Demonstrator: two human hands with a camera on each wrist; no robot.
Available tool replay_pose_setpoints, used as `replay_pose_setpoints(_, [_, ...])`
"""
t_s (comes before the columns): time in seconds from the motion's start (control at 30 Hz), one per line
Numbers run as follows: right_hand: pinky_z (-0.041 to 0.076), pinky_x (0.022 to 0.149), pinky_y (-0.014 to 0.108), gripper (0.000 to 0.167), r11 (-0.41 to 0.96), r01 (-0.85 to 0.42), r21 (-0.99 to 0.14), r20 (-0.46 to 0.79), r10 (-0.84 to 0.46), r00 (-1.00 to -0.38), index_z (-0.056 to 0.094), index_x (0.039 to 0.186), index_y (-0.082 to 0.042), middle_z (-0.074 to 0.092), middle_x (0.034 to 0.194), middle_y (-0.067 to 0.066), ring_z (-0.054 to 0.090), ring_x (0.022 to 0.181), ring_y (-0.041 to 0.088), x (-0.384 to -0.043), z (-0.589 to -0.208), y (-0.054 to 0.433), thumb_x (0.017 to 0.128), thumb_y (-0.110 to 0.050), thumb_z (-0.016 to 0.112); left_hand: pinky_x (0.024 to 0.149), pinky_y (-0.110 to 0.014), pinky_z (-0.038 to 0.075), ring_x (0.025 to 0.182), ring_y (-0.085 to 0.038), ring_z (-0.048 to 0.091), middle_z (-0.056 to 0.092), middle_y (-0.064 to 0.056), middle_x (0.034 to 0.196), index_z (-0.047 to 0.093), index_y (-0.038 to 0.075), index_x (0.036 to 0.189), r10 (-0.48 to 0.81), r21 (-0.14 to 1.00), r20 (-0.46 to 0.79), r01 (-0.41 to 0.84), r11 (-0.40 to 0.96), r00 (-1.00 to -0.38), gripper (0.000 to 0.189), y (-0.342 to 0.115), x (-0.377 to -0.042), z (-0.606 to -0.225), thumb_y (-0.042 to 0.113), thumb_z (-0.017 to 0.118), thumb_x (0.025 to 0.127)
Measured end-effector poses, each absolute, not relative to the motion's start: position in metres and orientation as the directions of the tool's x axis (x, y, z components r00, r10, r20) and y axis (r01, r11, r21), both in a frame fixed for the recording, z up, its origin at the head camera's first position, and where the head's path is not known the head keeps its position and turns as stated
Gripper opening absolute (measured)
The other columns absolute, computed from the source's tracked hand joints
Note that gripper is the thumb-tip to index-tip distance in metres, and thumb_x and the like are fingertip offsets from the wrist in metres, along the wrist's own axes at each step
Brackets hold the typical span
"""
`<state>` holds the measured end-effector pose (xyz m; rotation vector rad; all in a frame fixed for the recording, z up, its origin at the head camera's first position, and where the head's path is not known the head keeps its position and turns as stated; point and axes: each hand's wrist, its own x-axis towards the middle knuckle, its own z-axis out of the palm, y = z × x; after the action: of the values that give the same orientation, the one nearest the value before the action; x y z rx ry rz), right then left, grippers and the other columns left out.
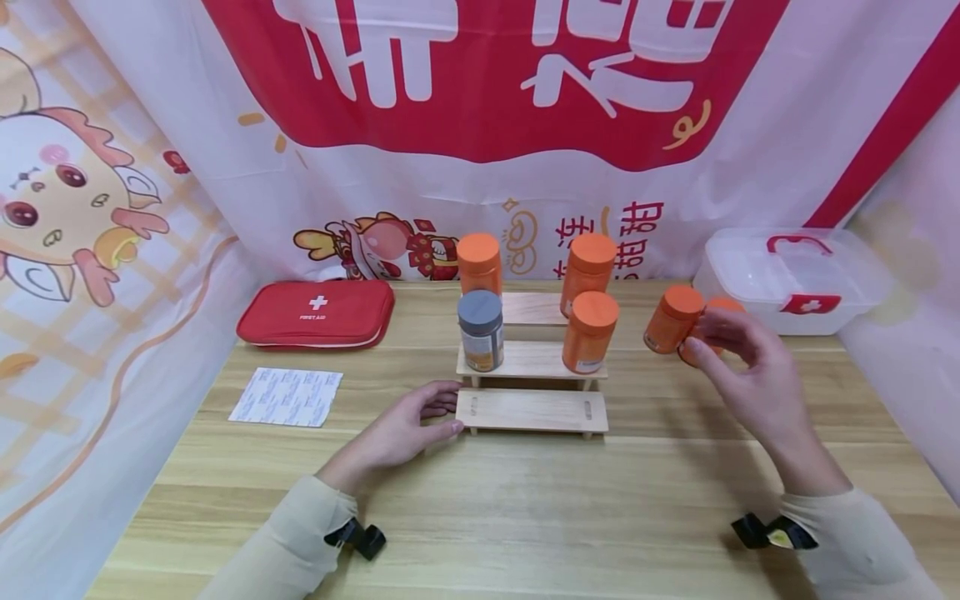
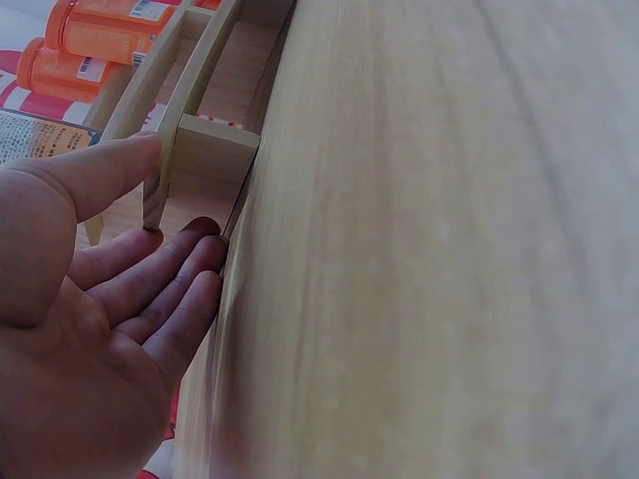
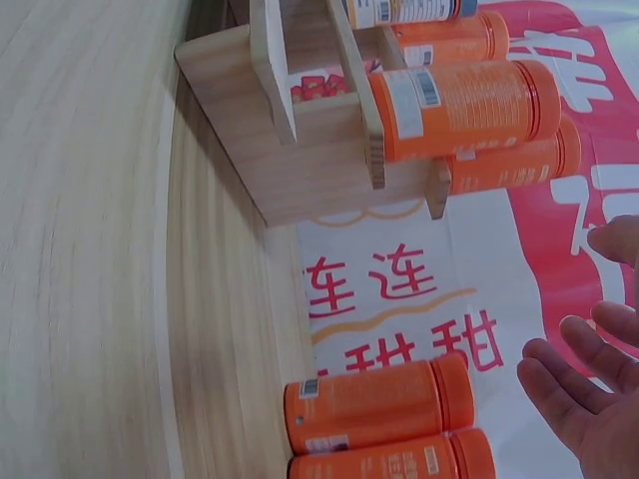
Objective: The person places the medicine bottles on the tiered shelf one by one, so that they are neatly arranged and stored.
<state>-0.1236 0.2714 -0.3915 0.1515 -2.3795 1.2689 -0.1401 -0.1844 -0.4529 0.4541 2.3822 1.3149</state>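
Observation:
A three-step wooden rack stands mid-table with a bare lowest step. My left hand is at its left end, thumb on the step's top edge and fingertips beneath it, pinching the board in the left wrist view. On the middle step are a grey-capped bottle and an orange bottle; two orange bottles stand on the top step. My right hand, fingers spread and loosely bent, is by two orange bottles standing on the table. The right wrist view shows a gap between fingers and bottles.
A red first-aid pouch lies at the back left, with a white printed packet in front of it. At the back right sits a clear-lidded white box with a red clasp. A printed cloth hangs behind the table.

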Motion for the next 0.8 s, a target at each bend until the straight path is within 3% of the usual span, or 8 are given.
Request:
replay_pose_setpoints(0.57, [0.047,0.095,-0.002,0.048,0.576,-0.213,-0.789,0.396,0.211,-0.894,0.062,0.143,0.002,0.062,0.122,-0.022,0.062,0.109,-0.008,-0.125,-0.403,0.294,0.100,-0.011,0.077,0.124,-0.056,0.047,0.141,-0.035,0.061,0.064,-0.015,0.151,0.050,0.006,0.158,0.454,0.858,-0.176,0.090,0.506,-0.874,0.061,-0.184,-0.140,-0.452,0.023,0.074,0.104])
replay_pose_setpoints(0.8, [0.045,0.095,-0.003,0.051,0.603,-0.132,-0.787,0.344,0.251,-0.905,0.059,0.148,-0.003,0.062,0.130,-0.013,0.058,0.111,-0.009,-0.125,-0.403,0.302,0.103,-0.021,0.074,0.124,-0.055,0.048,0.140,-0.035,0.061,0.064,-0.015,0.151,0.050,0.005,0.158,0.460,0.857,-0.167,0.102,0.505,-0.872,0.061,-0.184,-0.141,-0.452,0.022,0.073,0.104])
